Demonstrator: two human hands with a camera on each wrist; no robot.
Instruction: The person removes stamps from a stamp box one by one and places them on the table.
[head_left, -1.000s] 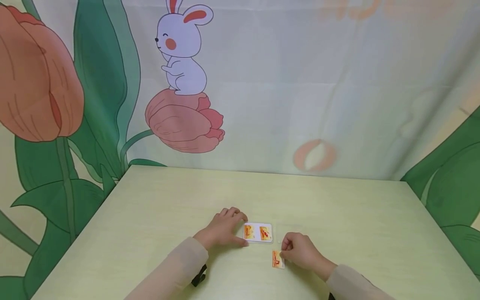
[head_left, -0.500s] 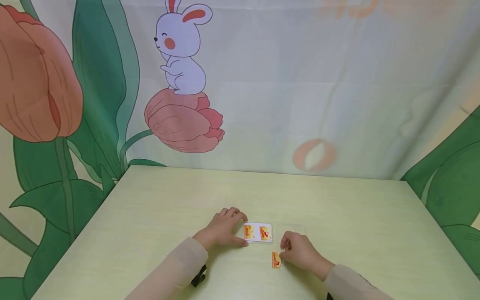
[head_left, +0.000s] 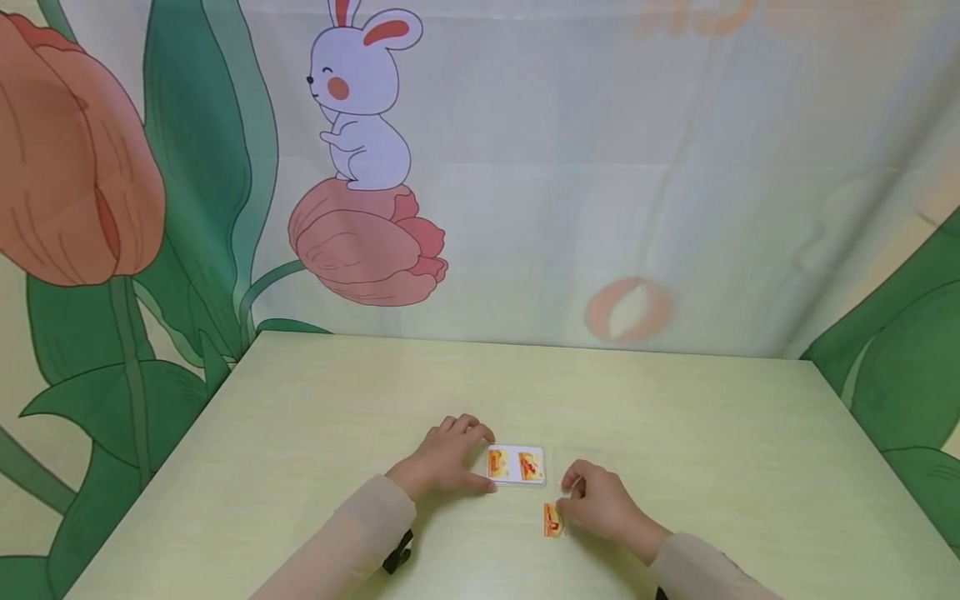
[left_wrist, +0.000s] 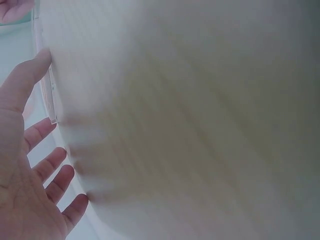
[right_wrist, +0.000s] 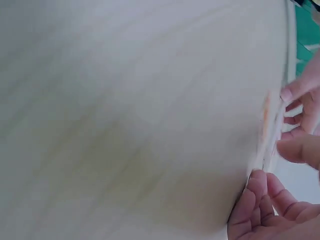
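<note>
My left hand (head_left: 450, 457) lies spread at the left end of a clear case (head_left: 516, 483) that holds two orange-and-yellow picture cards on white. The left thumb and index finger hold the case at its left corners; in the left wrist view, the case edge (left_wrist: 51, 95) shows between them. A loose picture card (head_left: 552, 520) lies nearer me. My right hand (head_left: 606, 500) is at that card's right edge, with bent fingers and a gap between thumb and index finger. In the right wrist view, the right fingertips (right_wrist: 257, 182) rest low by the table.
A faint transparent lid or tray (head_left: 596, 457) lies to the right of the case, partly behind the right hand. The pale table (head_left: 337, 392) reaches back to a printed cloth (head_left: 525, 208) with a rabbit and tulips.
My right hand has shifted slightly, its thumb and index finger a little further apart. Less of the loose card's right side shows. The left hand and the case have stayed put.
</note>
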